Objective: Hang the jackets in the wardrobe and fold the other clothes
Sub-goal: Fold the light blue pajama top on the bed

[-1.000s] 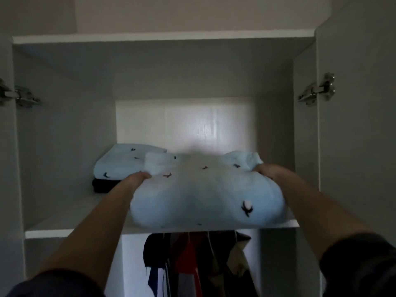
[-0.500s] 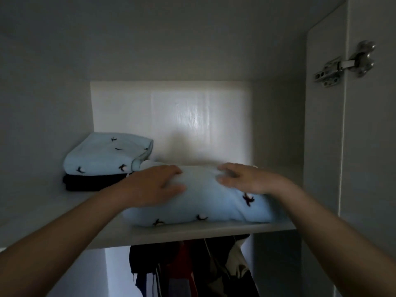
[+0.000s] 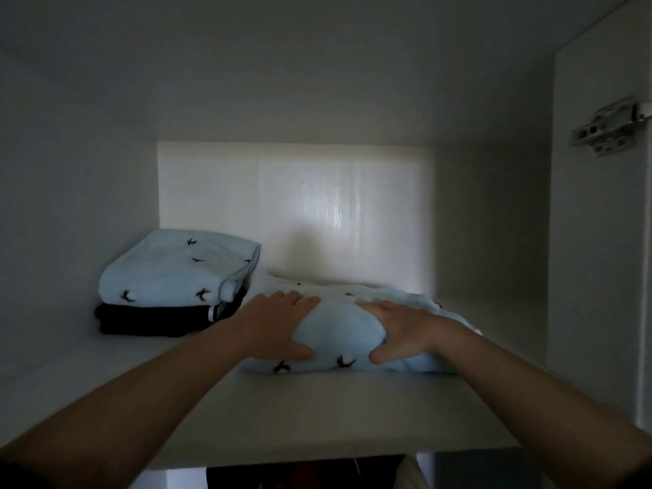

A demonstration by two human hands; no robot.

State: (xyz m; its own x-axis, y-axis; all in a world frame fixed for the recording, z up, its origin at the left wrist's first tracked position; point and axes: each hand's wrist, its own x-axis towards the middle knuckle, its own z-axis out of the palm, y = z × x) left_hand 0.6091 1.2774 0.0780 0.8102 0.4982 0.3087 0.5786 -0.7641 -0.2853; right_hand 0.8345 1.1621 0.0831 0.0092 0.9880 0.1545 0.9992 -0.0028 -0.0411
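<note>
A folded light-blue garment (image 3: 335, 333) with small dark prints lies on the white wardrobe shelf (image 3: 317, 411), right of centre. My left hand (image 3: 278, 324) grips its left side, fingers over the top and thumb against the front. My right hand (image 3: 398, 330) grips its right side the same way. To the left stands a stack: a similar folded light-blue garment (image 3: 173, 268) on top of a folded dark garment (image 3: 155, 317).
The wardrobe's right wall carries a metal hinge (image 3: 607, 127). Its back panel (image 3: 296, 213) is pale and shiny. Below the shelf's front edge, tops of hanging clothes (image 3: 317, 476) show dimly. Bare shelf lies in front of the garment.
The garment has slid deeper onto the shelf. My hands went from lying on top of it to gripping its sides. The view has moved closer in.
</note>
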